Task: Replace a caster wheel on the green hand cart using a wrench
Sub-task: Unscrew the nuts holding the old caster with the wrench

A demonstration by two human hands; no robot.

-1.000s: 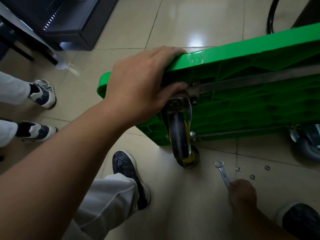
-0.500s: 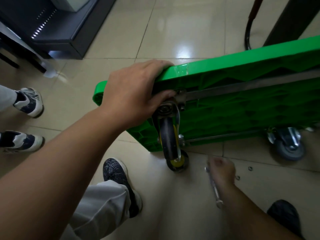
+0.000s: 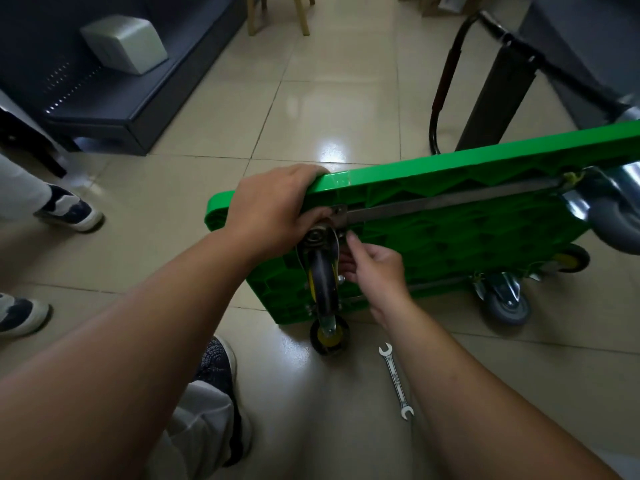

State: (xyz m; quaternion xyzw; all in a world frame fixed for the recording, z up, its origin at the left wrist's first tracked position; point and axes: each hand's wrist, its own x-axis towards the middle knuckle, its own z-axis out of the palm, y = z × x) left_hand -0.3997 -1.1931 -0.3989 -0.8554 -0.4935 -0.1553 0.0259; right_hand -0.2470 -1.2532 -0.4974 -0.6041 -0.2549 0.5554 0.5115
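Note:
The green hand cart (image 3: pixel 450 244) stands tipped on its long side, underside facing me. My left hand (image 3: pixel 270 209) grips its upper edge at the corner, just above a black caster wheel (image 3: pixel 323 278) with a yellow hub. My right hand (image 3: pixel 374 268) is at that caster's metal mounting plate (image 3: pixel 341 216); its thumb points up and its curled fingers pinch at a bolt there, though the fingertips are partly hidden. The silver double-ended wrench (image 3: pixel 396 379) lies on the tile floor below my right forearm, held by neither hand.
A second yellow-hub caster (image 3: pixel 329 336) rests on the floor at the cart's lower corner. Grey casters (image 3: pixel 505 303) sit at the right end, by the folded black handle (image 3: pixel 440 95). Another person's shoes (image 3: pixel 69 209) stand left. My shoe (image 3: pixel 216 362) is near. A dark cabinet (image 3: pixel 104 81) is back left.
My right hand let go of the wrench on the floor and rose to the caster's mounting plate. The view tilted up; my left hand kept its grip on the cart edge.

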